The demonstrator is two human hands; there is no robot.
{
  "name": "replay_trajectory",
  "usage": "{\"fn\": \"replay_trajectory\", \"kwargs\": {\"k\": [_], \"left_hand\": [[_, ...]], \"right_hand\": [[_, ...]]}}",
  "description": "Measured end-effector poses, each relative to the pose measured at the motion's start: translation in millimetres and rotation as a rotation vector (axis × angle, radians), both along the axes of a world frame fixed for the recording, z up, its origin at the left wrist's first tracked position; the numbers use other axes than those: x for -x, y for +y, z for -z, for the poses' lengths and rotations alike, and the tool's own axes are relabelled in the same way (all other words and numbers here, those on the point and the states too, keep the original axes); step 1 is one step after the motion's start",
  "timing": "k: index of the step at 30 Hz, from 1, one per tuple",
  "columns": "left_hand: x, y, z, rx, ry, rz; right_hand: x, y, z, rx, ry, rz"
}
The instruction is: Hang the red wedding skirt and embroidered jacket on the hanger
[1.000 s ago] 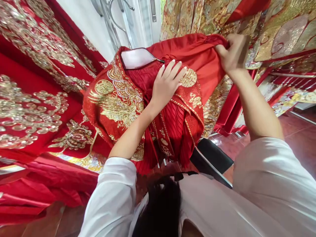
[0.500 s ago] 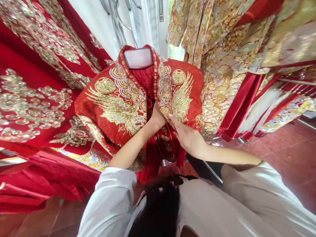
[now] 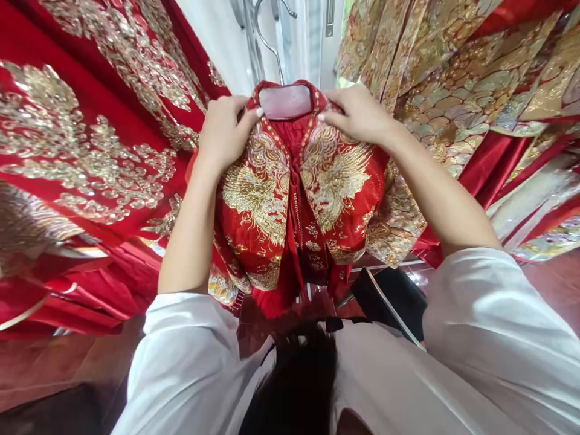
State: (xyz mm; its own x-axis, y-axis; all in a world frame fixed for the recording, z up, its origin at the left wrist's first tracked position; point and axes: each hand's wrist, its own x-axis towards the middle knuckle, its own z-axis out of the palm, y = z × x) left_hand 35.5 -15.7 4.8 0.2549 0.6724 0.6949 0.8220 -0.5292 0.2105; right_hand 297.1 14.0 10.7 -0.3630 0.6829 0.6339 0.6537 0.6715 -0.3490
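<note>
A red jacket [image 3: 258, 199] with gold embroidery hangs in front of me, its front parted over a dark red inner garment [image 3: 312, 241]. My left hand [image 3: 226, 130] grips the shoulder beside the collar, the thumb on the collar edge and the fingers out of sight behind the cloth. On the opposite shoulder, my right hand [image 3: 357, 115] holds the jacket the same way, thumb in front. Between the hands, the collar stands around a pale panel [image 3: 285, 101]. Above it rises a metal hanger hook [image 3: 272, 45].
Red garments with sparkling beadwork [image 3: 113, 151] hang close on the left. To the right hang gold scale-patterned garments [image 3: 435, 90]. A black object [image 3: 389, 302] lies low on the right, above the reddish tiled floor [image 3: 544, 284].
Both hands have moved up from the jacket's front edges to its shoulders, spreading apart. The view has shifted, so the jacket appears further right.
</note>
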Motion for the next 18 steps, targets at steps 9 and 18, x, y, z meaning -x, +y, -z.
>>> {"fn": "replay_trajectory", "kwargs": {"k": [9, 18], "left_hand": [[15.9, 3.1, -5.7, -0.028, -0.302, 0.186], [99.7, 4.4, 31.1, 0.677, -0.281, 0.212]], "right_hand": [[7.3, -0.6, -10.2, 0.072, 0.101, -0.230], [-71.5, -2.9, 6.7, 0.769, 0.101, -0.052]]}}
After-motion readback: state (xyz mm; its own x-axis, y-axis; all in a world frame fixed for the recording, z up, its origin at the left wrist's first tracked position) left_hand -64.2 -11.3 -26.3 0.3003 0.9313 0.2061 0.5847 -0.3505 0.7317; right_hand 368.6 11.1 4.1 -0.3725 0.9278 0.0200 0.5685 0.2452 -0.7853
